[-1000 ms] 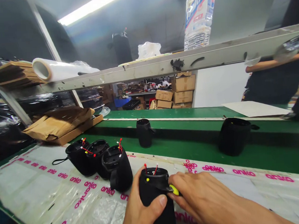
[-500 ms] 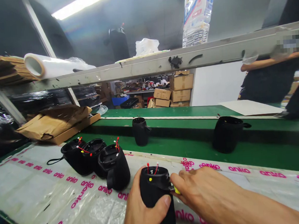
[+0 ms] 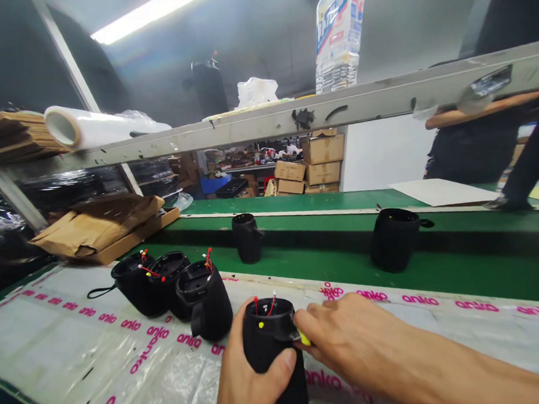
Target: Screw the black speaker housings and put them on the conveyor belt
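My left hand (image 3: 256, 378) is wrapped round a black cylinder (image 3: 273, 349) near the bottom centre. Red and white wires with small plugs and a yellow dot show at the cylinder's open top. My right hand (image 3: 343, 335) grips a small yellow tool (image 3: 303, 337), and its tip touches the cylinder's right side just under the rim. My right fingers hide most of the tool. To the left, three similar black cylinders (image 3: 209, 304) stand close together, with red wires sticking out of their tops.
On the green belt (image 3: 319, 254) stand two more black cylinders (image 3: 248, 237) (image 3: 394, 239). A metal shelf bar (image 3: 254, 120) crosses above, carrying a bottle (image 3: 338, 37) and a plastic roll (image 3: 102, 124). Brown paper (image 3: 100, 223) lies at left. A person (image 3: 473, 144) stands behind at right.
The view has shifted slightly, so my hands and the held cylinder appear a little further left. The left hand's hold and the right hand's grip on the yellow tool look the same.
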Tool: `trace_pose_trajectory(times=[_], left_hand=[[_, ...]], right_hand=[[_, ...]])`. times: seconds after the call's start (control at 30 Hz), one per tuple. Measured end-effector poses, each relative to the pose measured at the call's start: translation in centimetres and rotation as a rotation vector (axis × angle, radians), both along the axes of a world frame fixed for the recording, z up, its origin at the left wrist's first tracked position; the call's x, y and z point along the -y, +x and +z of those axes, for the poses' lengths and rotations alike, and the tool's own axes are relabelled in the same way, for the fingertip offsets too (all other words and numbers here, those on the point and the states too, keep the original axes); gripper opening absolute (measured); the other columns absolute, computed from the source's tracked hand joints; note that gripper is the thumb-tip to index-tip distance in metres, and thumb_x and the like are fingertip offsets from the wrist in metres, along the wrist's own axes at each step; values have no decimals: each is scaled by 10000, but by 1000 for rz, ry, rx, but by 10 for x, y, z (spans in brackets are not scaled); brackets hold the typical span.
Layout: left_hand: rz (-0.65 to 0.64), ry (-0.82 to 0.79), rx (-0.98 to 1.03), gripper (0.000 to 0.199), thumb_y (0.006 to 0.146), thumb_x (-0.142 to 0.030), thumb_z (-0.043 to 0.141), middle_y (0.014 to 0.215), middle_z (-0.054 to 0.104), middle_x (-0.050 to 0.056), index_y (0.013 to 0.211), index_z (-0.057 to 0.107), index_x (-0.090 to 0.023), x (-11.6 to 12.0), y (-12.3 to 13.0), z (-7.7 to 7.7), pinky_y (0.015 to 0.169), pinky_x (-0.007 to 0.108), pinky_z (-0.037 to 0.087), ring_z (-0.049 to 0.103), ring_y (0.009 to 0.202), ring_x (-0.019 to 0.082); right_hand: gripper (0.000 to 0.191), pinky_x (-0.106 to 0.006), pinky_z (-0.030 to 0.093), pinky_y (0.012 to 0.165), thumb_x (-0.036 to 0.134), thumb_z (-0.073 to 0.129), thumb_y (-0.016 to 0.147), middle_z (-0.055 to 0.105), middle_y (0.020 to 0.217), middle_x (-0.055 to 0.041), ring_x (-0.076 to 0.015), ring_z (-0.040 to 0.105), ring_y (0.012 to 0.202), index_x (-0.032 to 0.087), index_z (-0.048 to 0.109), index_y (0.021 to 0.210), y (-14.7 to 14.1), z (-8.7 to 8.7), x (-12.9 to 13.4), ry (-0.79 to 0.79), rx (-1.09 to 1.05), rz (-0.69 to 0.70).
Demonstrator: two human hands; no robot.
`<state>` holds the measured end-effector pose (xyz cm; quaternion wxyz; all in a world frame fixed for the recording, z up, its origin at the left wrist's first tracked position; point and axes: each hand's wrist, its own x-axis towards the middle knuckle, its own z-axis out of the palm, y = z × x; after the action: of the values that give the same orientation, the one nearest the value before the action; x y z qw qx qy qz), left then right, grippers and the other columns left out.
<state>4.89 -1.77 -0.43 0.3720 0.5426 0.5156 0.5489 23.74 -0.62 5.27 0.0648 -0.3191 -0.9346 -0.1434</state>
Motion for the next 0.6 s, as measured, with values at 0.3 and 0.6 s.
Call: trace_pose_trajectory(times=[0.3,0.6], left_hand=[[56,-429,684,845,714,-571,691,979,761,101,1423,443,-184,11,-30,-11,785,427,586,729,886,322],[492,-80,251,877,551,-710,712,1140,717,87,1273,610,-223,26,-82,-28,1044,503,474,573,1200,417]], right_hand=[[224,-311,415,635,427,341,1054,641,831,21,-177,597,698,276,506,1031,1,-17,-6,-403,-729,-118],[247,-327,431,672,470,362,1034,672,898,-2,-205,630,754,285,513,1100,-18,-37,-22,-488,-691,-130]])
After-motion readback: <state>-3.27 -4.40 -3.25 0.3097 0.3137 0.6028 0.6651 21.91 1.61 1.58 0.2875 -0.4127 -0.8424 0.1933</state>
